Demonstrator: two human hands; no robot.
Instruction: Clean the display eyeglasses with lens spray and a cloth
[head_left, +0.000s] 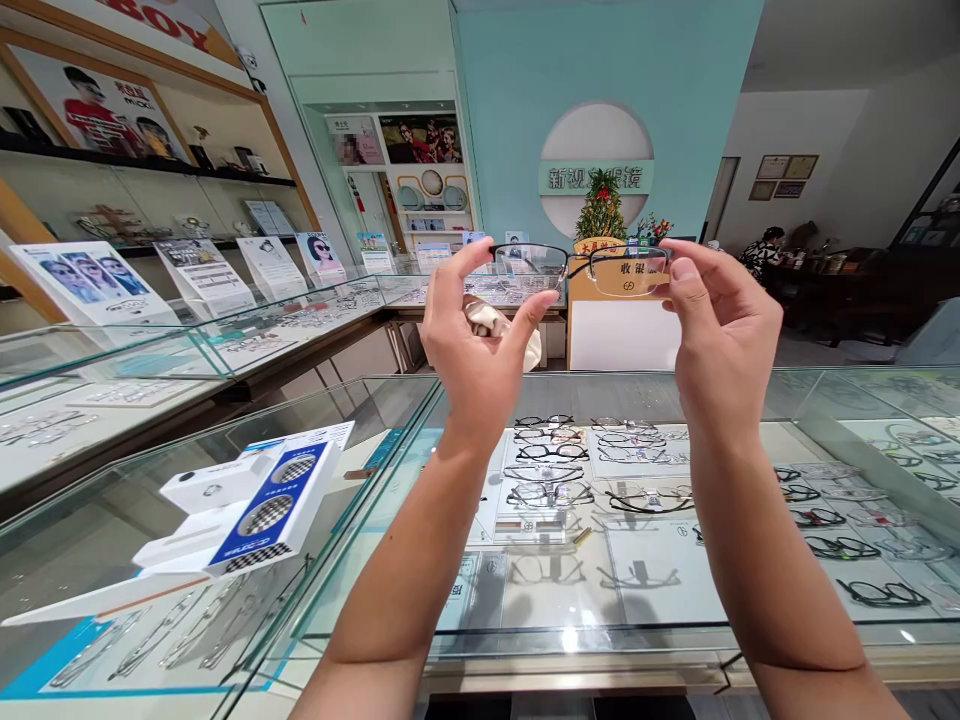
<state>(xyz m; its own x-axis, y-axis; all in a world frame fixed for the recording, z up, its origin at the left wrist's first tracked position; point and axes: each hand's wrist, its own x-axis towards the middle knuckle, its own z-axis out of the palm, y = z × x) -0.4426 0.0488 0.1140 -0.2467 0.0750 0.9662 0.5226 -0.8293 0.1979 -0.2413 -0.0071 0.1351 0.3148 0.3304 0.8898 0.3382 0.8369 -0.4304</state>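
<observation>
A pair of half-rim eyeglasses [576, 266] with a thin dark upper frame is held up at about eye level, above the glass counter. My left hand [474, 350] grips its left end with the index finger, thumb near the lower edge of the left lens. Tucked in the same palm is a crumpled cream-white cloth [533, 350], partly hidden by the fingers. On the other side, my right hand [726, 350] pinches the right end between thumb and fingers. The temples point away from me and are mostly hidden.
Beneath my arms, a glass display case [585, 640] holds several rows of eyeglasses. A white-and-blue display box [274, 505] stands on the glass at left. Further counters with cards [90, 290] run along the left. A cashier desk [622, 335] and a seated person [765, 250] are farther back.
</observation>
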